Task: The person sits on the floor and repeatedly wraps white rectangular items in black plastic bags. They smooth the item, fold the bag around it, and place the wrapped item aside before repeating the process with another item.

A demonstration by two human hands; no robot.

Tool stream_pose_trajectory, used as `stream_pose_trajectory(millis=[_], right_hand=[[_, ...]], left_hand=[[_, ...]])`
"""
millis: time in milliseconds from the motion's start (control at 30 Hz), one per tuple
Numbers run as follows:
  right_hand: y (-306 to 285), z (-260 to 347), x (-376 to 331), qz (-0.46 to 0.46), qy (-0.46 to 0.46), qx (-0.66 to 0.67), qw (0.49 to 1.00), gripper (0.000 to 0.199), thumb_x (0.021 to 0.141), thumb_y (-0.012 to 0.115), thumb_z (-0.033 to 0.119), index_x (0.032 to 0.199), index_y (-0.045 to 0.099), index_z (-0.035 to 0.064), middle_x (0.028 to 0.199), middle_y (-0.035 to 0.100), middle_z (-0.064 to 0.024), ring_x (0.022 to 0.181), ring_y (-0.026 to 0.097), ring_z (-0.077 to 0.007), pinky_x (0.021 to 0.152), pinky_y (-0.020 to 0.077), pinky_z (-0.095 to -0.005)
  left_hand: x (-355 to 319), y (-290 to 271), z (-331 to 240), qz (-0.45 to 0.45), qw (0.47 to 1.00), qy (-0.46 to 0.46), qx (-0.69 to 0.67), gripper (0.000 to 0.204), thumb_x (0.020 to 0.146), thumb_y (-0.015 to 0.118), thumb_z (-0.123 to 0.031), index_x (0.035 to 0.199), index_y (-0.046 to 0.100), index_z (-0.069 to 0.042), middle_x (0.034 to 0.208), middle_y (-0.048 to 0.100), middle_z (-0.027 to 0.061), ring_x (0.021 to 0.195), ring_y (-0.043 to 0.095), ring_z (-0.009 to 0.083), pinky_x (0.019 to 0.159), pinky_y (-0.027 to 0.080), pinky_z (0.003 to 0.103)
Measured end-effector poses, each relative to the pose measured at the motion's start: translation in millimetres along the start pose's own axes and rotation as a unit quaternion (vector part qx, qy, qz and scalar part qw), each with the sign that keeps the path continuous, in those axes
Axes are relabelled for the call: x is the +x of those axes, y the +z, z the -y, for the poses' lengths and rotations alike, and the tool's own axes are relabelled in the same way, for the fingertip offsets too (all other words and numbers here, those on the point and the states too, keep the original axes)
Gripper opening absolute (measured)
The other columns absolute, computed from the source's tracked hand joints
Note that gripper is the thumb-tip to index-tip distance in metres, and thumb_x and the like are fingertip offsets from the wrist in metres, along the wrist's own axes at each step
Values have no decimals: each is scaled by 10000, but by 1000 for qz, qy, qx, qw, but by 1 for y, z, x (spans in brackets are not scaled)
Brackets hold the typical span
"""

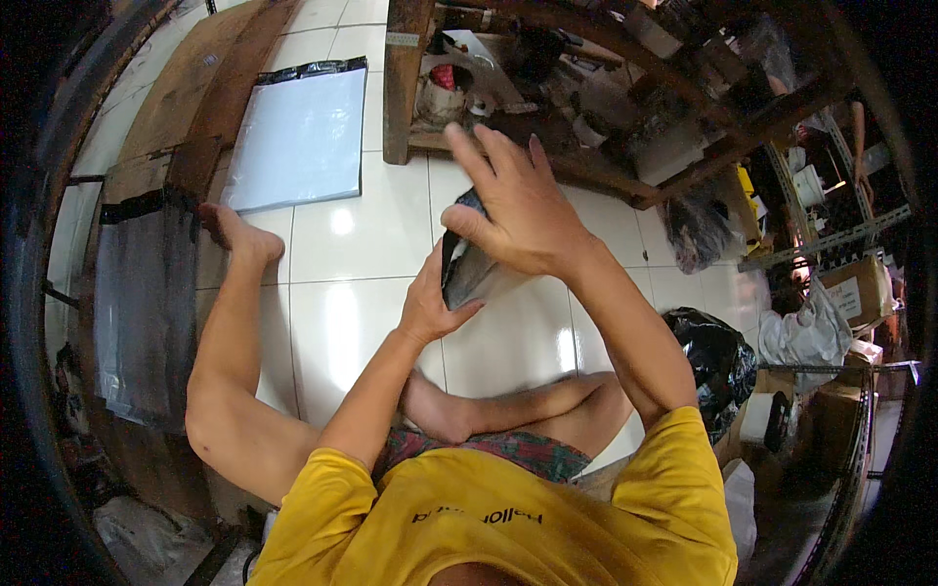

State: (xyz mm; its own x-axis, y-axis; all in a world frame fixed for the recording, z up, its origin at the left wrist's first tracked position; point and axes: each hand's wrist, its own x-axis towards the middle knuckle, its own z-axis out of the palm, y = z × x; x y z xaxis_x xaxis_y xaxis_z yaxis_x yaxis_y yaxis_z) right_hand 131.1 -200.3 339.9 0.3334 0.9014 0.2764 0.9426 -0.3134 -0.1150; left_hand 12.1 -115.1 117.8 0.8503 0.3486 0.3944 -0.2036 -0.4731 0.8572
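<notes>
White glossy floor tiles (342, 332) lay open leftward; a wooden shelf (606, 166) crowded ahead. A grey, crumpled plastic mailer bag (464, 278) was gripped from below by the left hand (430, 308), pressed flat-palmed by the right hand (518, 210).

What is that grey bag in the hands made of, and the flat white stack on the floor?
The grey bag looks like thin plastic film: it creases and shines softly between the left hand and the right hand. The white stack seems to be glossy plastic mailer bags, smooth with a dark strip along its top edge, though that is not certain.
</notes>
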Motion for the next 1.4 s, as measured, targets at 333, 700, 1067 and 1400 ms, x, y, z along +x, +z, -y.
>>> stream_pose_trajectory(millis=[333,700,1067,1400], right_hand=[[-64,-9,7,-139,70,126,980,825,920,523,546,1515,332,8,1499,394,-298,1371,392,-458,1120,274,-611],[8,-4,10,-11,13,-68,998,855,920,547,599,1502,364,0,1443,436,-309,1360,396,-449,1123,288,-574],[4,-17,48,-62,11,-35,997,825,927,562,575,1492,382,2,1383,489,-334,1276,486,-488,1100,368,-522],[-27,-37,8,-7,73,37,997,788,967,469,489,1524,286,-38,1495,394,-309,1391,370,-463,1182,265,-472]], left_hand=[[7,-7,23,-63,997,11,32,698,813,616,-84,1468,387,-1,1092,666,268,949,679,416,854,545,431],[21,-5,-6,-103,994,-20,-42,670,837,696,-108,1436,415,-4,1211,646,251,1051,673,387,932,526,406],[18,-4,11,-14,999,-30,5,911,766,834,-419,1428,374,6,1242,538,224,1130,559,406,997,459,425],[-2,18,10,47,989,-138,22,1147,686,897,-431,1488,220,32,1375,489,274,1246,531,423,1061,448,442]])
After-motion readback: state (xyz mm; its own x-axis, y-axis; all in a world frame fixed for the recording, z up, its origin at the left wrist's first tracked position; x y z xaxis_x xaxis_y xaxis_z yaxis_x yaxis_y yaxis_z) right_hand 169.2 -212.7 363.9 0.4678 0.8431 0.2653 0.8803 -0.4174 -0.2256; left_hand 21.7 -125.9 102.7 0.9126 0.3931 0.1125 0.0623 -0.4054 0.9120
